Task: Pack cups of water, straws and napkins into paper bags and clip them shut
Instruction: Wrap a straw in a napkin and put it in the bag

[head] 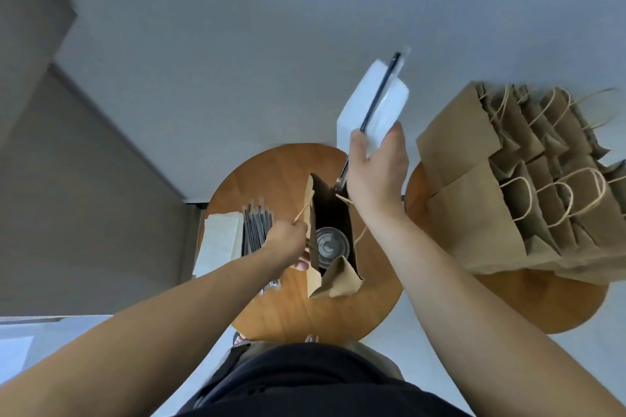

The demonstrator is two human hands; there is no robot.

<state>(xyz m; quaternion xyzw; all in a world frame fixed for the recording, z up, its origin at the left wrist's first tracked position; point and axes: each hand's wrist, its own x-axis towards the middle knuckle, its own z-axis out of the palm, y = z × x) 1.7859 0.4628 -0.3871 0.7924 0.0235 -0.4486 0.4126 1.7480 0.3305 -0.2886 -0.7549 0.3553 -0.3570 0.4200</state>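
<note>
An open brown paper bag (333, 281) stands on a round wooden table (271, 179). Inside it, at the bottom, sits a lidded clear cup (330, 245). My left hand (288, 244) grips the bag's left rim beside its twine handle. My right hand (376, 173) is raised above the bag's far end, holding a white napkin (369, 101) and a wrapped black straw (381, 91) together. The straw's lower end points down at the bag's mouth.
A stack of white napkins (220, 240) and a row of wrapped black straws (257, 230) lie at the table's left. Several standing brown paper bags (528, 186) crowd a second round table (542, 301) on the right. Grey floor surrounds both tables.
</note>
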